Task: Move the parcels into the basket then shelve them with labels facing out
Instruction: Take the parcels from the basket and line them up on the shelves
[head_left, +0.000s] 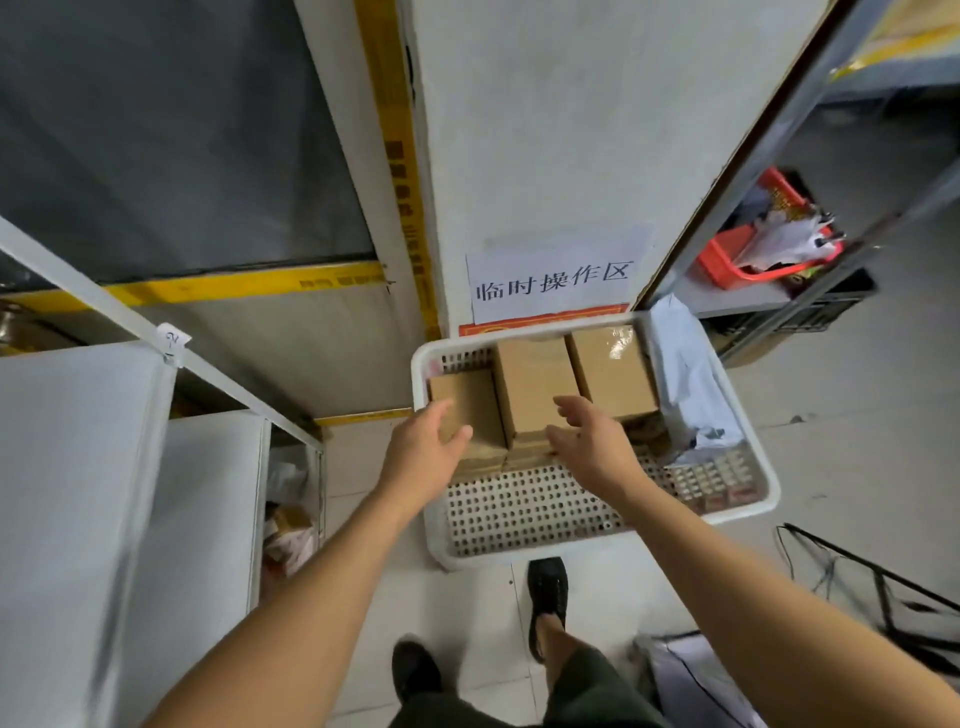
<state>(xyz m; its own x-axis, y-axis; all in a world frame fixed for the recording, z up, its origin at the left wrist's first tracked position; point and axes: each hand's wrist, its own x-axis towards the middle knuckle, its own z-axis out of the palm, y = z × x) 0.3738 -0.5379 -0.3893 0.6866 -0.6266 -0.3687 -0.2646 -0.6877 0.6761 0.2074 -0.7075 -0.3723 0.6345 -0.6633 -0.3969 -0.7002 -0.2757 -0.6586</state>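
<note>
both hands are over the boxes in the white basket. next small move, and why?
Probably close both hands on the middle cardboard box. The left hand rests on the left box and the right hand is open at the middle box's near right corner, neither gripping yet. The boxes stand packed side by side in the white basket, so one has to come out at a time.

Basket (587, 548): white, perforated, on the floor.
Cardboard boxes (530, 384): three side by side at its far end.
Left hand (423, 447): on the left box.
Right hand (589, 441): fingers spread, at the middle box.
Grey mailer bag (685, 384): against the right wall.
</note>
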